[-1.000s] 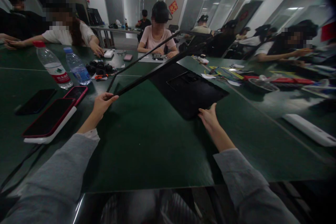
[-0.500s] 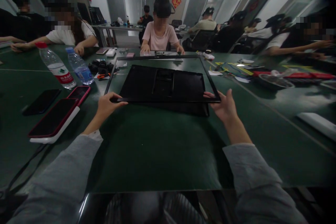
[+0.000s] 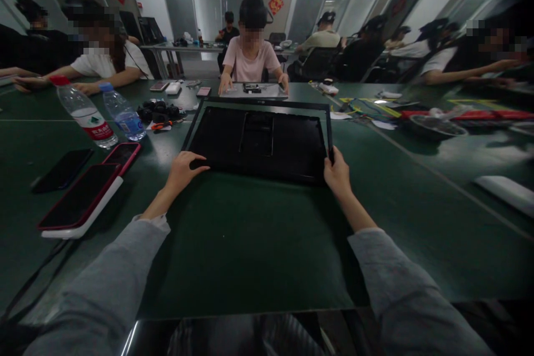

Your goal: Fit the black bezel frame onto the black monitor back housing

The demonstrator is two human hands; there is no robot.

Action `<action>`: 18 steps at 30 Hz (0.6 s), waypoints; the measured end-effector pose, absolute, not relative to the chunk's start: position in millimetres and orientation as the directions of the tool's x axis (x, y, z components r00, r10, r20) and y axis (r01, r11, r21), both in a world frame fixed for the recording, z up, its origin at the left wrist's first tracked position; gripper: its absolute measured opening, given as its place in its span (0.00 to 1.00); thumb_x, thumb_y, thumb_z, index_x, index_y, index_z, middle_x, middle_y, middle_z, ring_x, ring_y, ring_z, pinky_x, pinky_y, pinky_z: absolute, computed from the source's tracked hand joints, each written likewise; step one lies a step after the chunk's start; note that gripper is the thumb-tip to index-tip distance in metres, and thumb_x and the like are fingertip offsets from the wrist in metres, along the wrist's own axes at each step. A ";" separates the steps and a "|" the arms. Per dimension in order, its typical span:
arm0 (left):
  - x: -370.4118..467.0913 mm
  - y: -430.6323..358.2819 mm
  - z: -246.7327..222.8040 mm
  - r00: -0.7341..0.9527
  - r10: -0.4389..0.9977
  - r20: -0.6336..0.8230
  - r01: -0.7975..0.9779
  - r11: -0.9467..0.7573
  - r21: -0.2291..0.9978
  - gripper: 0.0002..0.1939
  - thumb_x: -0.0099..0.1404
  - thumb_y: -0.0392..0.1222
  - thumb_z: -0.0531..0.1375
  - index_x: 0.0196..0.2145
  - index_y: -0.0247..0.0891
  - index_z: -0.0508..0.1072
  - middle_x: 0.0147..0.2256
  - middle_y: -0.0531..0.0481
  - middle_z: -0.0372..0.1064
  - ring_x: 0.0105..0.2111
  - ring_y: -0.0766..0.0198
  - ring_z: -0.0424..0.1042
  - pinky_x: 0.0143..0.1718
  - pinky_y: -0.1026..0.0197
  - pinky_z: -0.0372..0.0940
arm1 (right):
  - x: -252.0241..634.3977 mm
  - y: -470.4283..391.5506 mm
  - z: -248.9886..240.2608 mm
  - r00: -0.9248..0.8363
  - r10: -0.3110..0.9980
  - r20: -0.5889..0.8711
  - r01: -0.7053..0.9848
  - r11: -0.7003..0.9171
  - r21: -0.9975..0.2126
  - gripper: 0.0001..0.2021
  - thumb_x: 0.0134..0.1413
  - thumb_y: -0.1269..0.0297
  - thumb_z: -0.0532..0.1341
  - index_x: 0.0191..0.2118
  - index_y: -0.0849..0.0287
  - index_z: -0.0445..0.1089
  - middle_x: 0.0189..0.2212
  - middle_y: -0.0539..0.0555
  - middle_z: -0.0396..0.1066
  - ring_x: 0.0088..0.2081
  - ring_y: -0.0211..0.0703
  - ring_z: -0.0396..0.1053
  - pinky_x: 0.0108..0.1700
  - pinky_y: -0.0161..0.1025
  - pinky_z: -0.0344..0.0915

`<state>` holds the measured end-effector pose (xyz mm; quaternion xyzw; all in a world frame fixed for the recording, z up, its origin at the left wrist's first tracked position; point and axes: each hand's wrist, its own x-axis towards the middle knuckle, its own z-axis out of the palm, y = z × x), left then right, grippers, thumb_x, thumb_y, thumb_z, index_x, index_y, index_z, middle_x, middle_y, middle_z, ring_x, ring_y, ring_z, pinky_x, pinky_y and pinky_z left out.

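A thin black rectangular frame, like a monitor bezel [image 3: 262, 102], lies over or just above a black plastic monitor back cover [image 3: 217, 139] on the green table. Their front edges nearly line up, and I cannot tell whether they touch. My left hand [image 3: 180, 177] pinches the bezel's near left corner between thumb and fingers. At the near right corner, my right hand [image 3: 339, 177] is closed around the side, its thumb on top. The cover's recessed middle shows through the opening.
Left of me are a red-cased phone [image 3: 81, 197] on a white block, a dark phone [image 3: 62, 171] and two water bottles [image 3: 94, 122] [image 3: 125, 117]. Black cables [image 3: 156, 111] lie behind. A person in pink [image 3: 250, 58] sits opposite. A metal bowl [image 3: 438, 127] stands right.
The bezel has come down and shifted over the back cover, so their outlines now nearly match. My right hand went from open-palmed support to gripping the side. My left hand moved slightly right.
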<state>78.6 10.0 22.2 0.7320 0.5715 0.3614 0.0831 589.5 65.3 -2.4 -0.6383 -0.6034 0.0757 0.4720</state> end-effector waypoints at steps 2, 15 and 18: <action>77.4 11.8 21.0 0.107 0.898 0.427 0.769 -0.347 0.537 0.11 0.64 0.48 0.73 0.43 0.46 0.83 0.46 0.45 0.81 0.51 0.48 0.75 0.60 0.43 0.64 | 590.7 65.7 -5.1 0.264 0.855 0.447 0.691 0.156 -0.706 0.32 0.60 0.57 0.56 0.69 0.61 0.67 0.60 0.67 0.75 0.63 0.64 0.72 0.70 0.65 0.63; 72.8 17.7 11.3 0.151 0.915 0.375 0.807 -0.333 0.488 0.15 0.68 0.54 0.70 0.47 0.44 0.82 0.49 0.44 0.77 0.54 0.49 0.72 0.60 0.44 0.65 | 596.0 76.2 -10.0 0.257 0.858 0.446 0.701 0.153 -0.697 0.29 0.59 0.60 0.58 0.65 0.63 0.73 0.58 0.66 0.77 0.62 0.62 0.74 0.70 0.64 0.64; 71.9 15.1 10.1 0.168 0.912 0.374 0.865 -0.318 0.388 0.18 0.72 0.57 0.65 0.49 0.42 0.80 0.49 0.42 0.76 0.52 0.50 0.72 0.57 0.47 0.67 | 596.6 81.5 -9.4 0.274 0.855 0.441 0.722 0.119 -0.681 0.29 0.60 0.61 0.57 0.65 0.64 0.74 0.58 0.67 0.78 0.63 0.63 0.73 0.70 0.63 0.64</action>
